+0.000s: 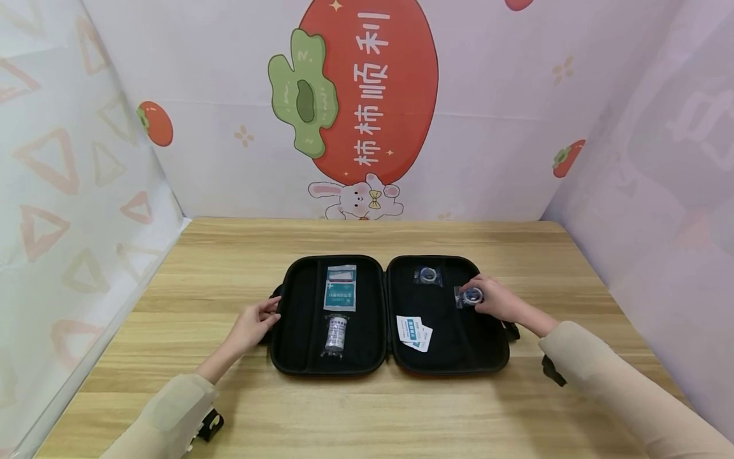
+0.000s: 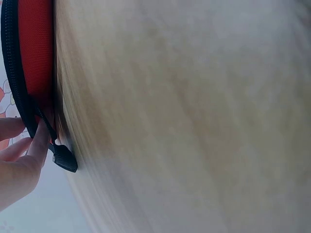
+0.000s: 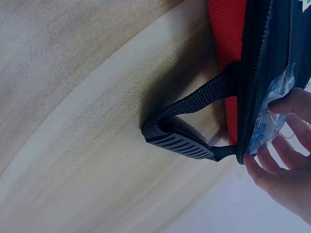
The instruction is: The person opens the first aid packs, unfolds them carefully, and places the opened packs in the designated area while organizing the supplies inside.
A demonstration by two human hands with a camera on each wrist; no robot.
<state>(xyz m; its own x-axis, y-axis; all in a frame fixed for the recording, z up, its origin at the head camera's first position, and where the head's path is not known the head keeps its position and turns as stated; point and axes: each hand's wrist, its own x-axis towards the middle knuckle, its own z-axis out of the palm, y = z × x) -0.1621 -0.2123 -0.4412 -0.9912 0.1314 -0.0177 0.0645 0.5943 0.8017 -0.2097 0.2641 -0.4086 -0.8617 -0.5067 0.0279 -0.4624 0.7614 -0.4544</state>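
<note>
A zip case (image 1: pixel 367 338), black inside and red outside, lies unfolded on the table. My left hand (image 1: pixel 255 324) grips its left rim, beside a dangling zipper pull (image 2: pixel 64 158). Over the right half, my right hand (image 1: pixel 497 299) pinches a small blue-and-white roll (image 1: pixel 473 296) in clear wrapping. That clear wrapper (image 3: pixel 272 114) also shows between thumb and fingers in the right wrist view. Another wrapped roll (image 1: pixel 428 275) lies farther back in this half, with white-and-blue cards (image 1: pixel 413 329) nearer the front. The left half holds a teal-and-white packet (image 1: pixel 340 294) and a wrapped white cylindrical roll (image 1: pixel 336 335).
A black carry handle (image 3: pixel 182 141) sticks out from the case's right side onto the wooden table (image 1: pixel 367 414). Printed cloth walls (image 1: pixel 487 159) stand behind the table and along both sides.
</note>
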